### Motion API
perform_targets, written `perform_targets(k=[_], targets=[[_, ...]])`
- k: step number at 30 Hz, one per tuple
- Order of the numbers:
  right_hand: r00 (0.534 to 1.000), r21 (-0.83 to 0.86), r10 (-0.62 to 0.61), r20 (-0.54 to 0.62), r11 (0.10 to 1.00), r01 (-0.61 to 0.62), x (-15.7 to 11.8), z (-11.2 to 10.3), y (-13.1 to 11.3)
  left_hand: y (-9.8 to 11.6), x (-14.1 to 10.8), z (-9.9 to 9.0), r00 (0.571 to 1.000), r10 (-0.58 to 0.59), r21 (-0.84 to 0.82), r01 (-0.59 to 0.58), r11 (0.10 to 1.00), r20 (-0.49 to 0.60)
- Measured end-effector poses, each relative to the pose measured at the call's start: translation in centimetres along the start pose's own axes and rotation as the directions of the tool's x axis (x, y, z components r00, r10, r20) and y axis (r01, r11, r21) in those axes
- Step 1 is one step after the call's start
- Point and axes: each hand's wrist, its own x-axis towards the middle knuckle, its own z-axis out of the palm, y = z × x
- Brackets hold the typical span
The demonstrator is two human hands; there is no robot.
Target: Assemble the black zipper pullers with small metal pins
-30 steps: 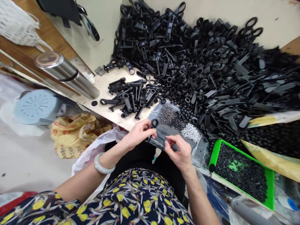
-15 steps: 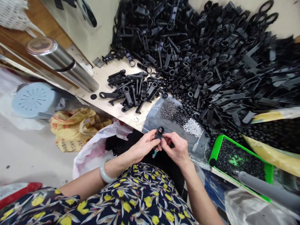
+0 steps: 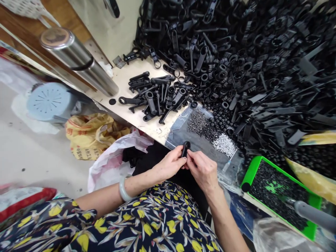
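Between my two hands, just off the table's front edge, is a small black plastic part [image 3: 186, 148] with a rounded end pointing up. My left hand [image 3: 172, 162] grips it from the left with thumb and fingers. The fingertips of my right hand [image 3: 202, 167] are pinched against its lower right side. Any smaller piece between those fingertips is hidden. Beyond my hands lie a heap of silver pins [image 3: 224, 145], a heap of small brownish-grey pieces [image 3: 196, 123] and a group of black handled parts [image 3: 151, 101].
A large pile of black parts [image 3: 236, 63] covers the back and right. At the left stands a steel flask [image 3: 97, 77]. A green tray [image 3: 254, 168] of black bits is at the right, with a grey handle [image 3: 312, 213] over it. Bags [image 3: 110, 162] hang below the table's left edge.
The view has shifted, so the scene sits further right. The black part has turned in my fingers and shows its narrower side. The teal tip seen below my hands is out of sight.
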Motion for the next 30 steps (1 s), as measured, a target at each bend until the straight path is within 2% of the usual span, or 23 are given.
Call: perform_targets(k=[7, 13, 19, 24, 27, 30], targets=[[1.000, -0.046, 0.015, 0.014, 0.999, -0.014, 0.0, -0.2, -0.5, -0.3, 0.2, -0.1, 1.000, 0.007, -0.009, -0.007, 1.000, -0.004], [1.000, 0.001, 0.011, 0.003, 1.000, -0.011, 0.2, -0.3, -0.5, -1.0, 0.4, -0.5, 0.999, 0.030, 0.054, -0.030, 0.998, 0.010], [1.000, -0.038, 0.009, 0.019, 0.999, -0.008, 0.4, -0.4, -0.5, -0.6, 0.3, -0.6, 1.000, 0.027, 0.117, -0.029, 0.993, 0.016], [0.997, -0.057, 0.063, 0.051, 0.997, -0.060, 0.8, -0.7, -0.6, -0.8, 0.5, -0.8, 0.999, 0.032, 0.131, -0.035, 0.991, 0.025], [0.995, -0.062, 0.062, 0.075, 0.996, -0.057, 1.3, -0.9, -0.6, -0.9, 0.6, -1.1, 0.999, 0.044, 0.188, -0.049, 0.981, 0.032], [0.993, -0.103, 0.015, 0.115, 0.995, -0.003, 1.9, -1.1, -0.4, -0.8, 0.6, -1.3, 0.997, 0.064, 0.292, -0.075, 0.954, 0.045]])
